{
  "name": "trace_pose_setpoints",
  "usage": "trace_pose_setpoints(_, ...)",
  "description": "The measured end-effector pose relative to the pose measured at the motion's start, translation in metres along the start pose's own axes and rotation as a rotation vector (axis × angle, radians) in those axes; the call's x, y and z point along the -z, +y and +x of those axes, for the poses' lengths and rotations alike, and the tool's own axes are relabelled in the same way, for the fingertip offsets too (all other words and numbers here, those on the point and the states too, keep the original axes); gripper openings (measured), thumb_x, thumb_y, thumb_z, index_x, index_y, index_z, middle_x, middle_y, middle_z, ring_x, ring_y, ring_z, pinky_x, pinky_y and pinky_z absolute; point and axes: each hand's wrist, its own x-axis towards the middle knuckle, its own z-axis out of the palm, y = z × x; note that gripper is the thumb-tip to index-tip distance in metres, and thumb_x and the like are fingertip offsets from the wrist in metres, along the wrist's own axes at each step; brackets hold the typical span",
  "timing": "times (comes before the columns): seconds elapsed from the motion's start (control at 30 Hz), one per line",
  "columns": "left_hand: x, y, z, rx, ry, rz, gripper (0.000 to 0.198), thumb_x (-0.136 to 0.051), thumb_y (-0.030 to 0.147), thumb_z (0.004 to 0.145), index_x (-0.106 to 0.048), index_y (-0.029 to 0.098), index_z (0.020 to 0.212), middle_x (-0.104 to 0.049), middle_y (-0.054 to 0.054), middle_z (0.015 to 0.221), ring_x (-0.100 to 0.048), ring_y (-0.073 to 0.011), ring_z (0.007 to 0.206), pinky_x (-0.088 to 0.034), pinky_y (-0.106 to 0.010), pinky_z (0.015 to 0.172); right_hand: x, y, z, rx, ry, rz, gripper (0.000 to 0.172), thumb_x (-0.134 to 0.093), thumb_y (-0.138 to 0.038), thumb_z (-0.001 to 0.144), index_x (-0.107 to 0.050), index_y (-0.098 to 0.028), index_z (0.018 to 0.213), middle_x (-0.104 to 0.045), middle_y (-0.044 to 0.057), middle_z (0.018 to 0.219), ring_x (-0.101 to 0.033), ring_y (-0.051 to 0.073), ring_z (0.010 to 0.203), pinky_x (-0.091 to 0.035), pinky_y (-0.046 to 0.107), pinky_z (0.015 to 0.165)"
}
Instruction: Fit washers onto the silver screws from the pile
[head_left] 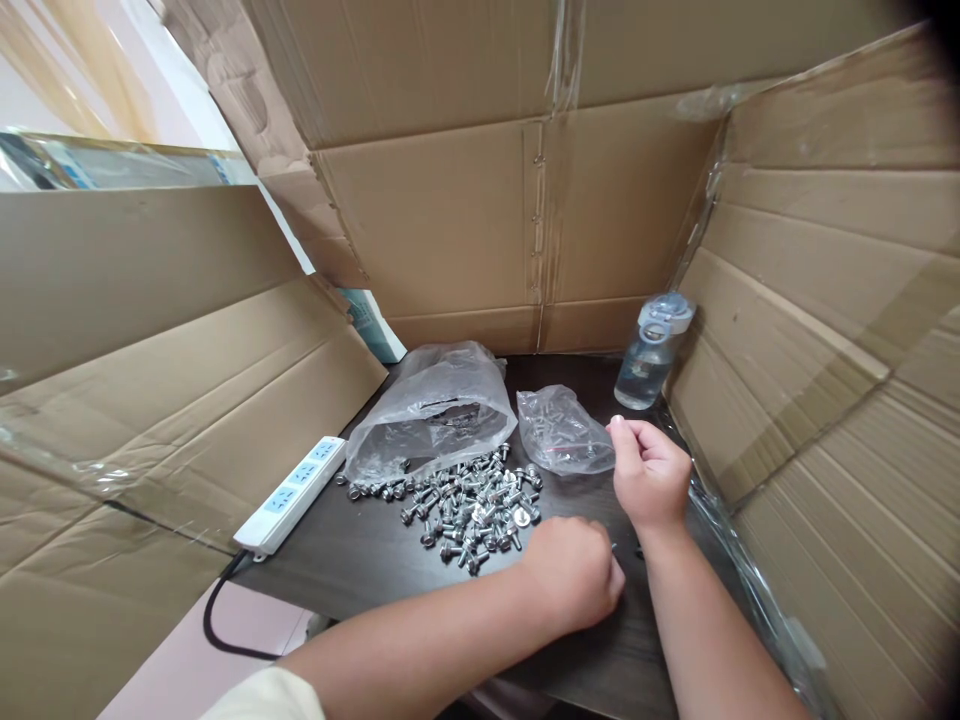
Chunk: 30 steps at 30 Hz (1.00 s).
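Note:
A loose pile of silver screws [469, 505] lies on the dark table [360, 555]. My left hand [574, 570] rests on the table just right of the pile, fingers curled shut; a small dark thing shows at its fingertips, too small to name. My right hand [649, 470] is raised beside a small clear zip bag [562, 430] holding screws, its fingers pinched together at the bag's right edge; I cannot make out what they hold. A larger clear plastic bag [431, 410] lies open behind the pile.
Cardboard walls [825, 300] enclose the table on the left, back and right. A white power strip [292, 495] lies at the table's left edge, its black cable hanging down. A clear water bottle [651, 355] stands at the back right corner.

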Motion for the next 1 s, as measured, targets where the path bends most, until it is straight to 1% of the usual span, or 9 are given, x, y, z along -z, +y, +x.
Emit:
trace_pose_setpoints(0.13,0.02,-0.019,-0.015,0.025,0.114,-0.175,0.019,-0.052,0.027,0.079,-0.063,0.013,0.075,-0.068,-0.013,0.077,-0.066,-0.025,0.073,-0.053,-0.037,0.071,0.0,-0.001,-0.001,-0.009,0.003,0.017,0.035,-0.059,-0.041,0.088,-0.067,-0.012,0.068,-0.055,0.002,0.056,-0.046,0.013,0.052,-0.037,0.024,0.049)
trace_pose_setpoints(0.23,0.03,-0.035,-0.025,0.051,0.169,-0.386,0.016,-0.054,0.027,0.08,-0.06,0.014,0.074,-0.064,-0.006,0.068,-0.061,-0.016,0.064,-0.05,-0.027,0.064,-0.002,-0.004,-0.004,0.009,-0.016,0.018,0.034,-0.06,-0.039,0.087,-0.068,-0.012,0.069,-0.056,0.001,0.056,-0.048,0.013,0.052,-0.039,0.023,0.05)
trace_pose_setpoints(0.43,0.051,-0.069,-0.036,0.027,0.125,-0.768,0.024,-0.06,0.034,0.081,-0.06,0.01,0.086,-0.058,-0.002,0.063,-0.05,-0.0091,0.052,-0.044,-0.02,0.05,-0.006,0.003,-0.01,0.026,-0.153,-0.021,0.029,-0.06,-0.038,0.088,-0.069,-0.013,0.074,-0.06,0.001,0.06,-0.052,0.012,0.054,-0.042,0.022,0.051)
trace_pose_setpoints(0.5,0.064,-0.079,-0.037,-0.054,0.079,-0.827,0.025,-0.065,0.035,0.077,-0.064,0.011,0.086,-0.06,-0.003,0.066,-0.053,-0.0102,0.054,-0.045,-0.021,0.052,-0.009,0.01,-0.014,0.07,-0.255,-0.051,0.027,-0.059,-0.035,0.089,-0.069,-0.014,0.077,-0.062,0.002,0.062,-0.054,0.013,0.055,-0.044,0.023,0.053)
trace_pose_setpoints(0.63,0.083,-0.101,-0.041,-0.445,-0.026,-0.71,0.013,-0.064,0.023,0.077,-0.072,0.014,0.081,-0.067,-0.007,0.075,-0.059,-0.0132,0.064,-0.046,-0.022,0.059,-0.022,0.012,-0.017,0.274,-0.469,-0.1,0.018,-0.059,-0.028,0.09,-0.068,-0.015,0.08,-0.064,0.003,0.068,-0.059,0.014,0.059,-0.046,0.026,0.059)
trace_pose_setpoints(0.7,0.079,-0.115,-0.043,-0.544,-0.018,-0.664,0.012,-0.062,0.018,0.076,-0.072,0.015,0.081,-0.067,-0.007,0.074,-0.057,-0.0122,0.061,-0.045,-0.021,0.058,-0.036,0.003,-0.016,0.402,-0.582,-0.093,0.014,-0.058,-0.022,0.091,-0.068,-0.015,0.086,-0.064,0.005,0.074,-0.06,0.016,0.066,-0.048,0.028,0.065)
trace_pose_setpoints(0.83,0.053,-0.138,-0.047,-0.463,0.187,-0.775,0.007,-0.065,0.019,0.071,-0.07,0.013,0.073,-0.059,-0.002,0.061,-0.039,-0.0069,0.045,-0.038,-0.02,0.047,-0.081,-0.021,-0.011,0.63,-0.871,-0.102,0.022,-0.046,-0.014,0.095,-0.066,-0.013,0.103,-0.063,0.01,0.092,-0.06,0.019,0.085,-0.05,0.031,0.077)
trace_pose_setpoints(0.9,0.042,-0.144,-0.049,-0.436,0.281,-0.813,0.007,-0.063,0.019,0.07,-0.068,0.014,0.068,-0.057,-0.001,0.058,-0.037,-0.0066,0.043,-0.035,-0.02,0.045,-0.111,-0.028,-0.009,0.654,-1.048,-0.243,0.026,-0.043,-0.011,0.095,-0.064,-0.012,0.11,-0.063,0.013,0.106,-0.059,0.02,0.098,-0.049,0.032,0.087)
trace_pose_setpoints(1.0,0.039,-0.146,-0.053,-0.491,0.489,-0.831,0.008,-0.058,0.019,0.068,-0.065,0.015,0.066,-0.058,-0.001,0.057,-0.045,-0.0089,0.046,-0.04,-0.021,0.047,-0.161,-0.025,-0.005,0.561,-1.233,-0.595,0.031,-0.047,-0.005,0.091,-0.063,-0.014,0.116,-0.063,0.013,0.118,-0.058,0.021,0.112,-0.047,0.032,0.096)
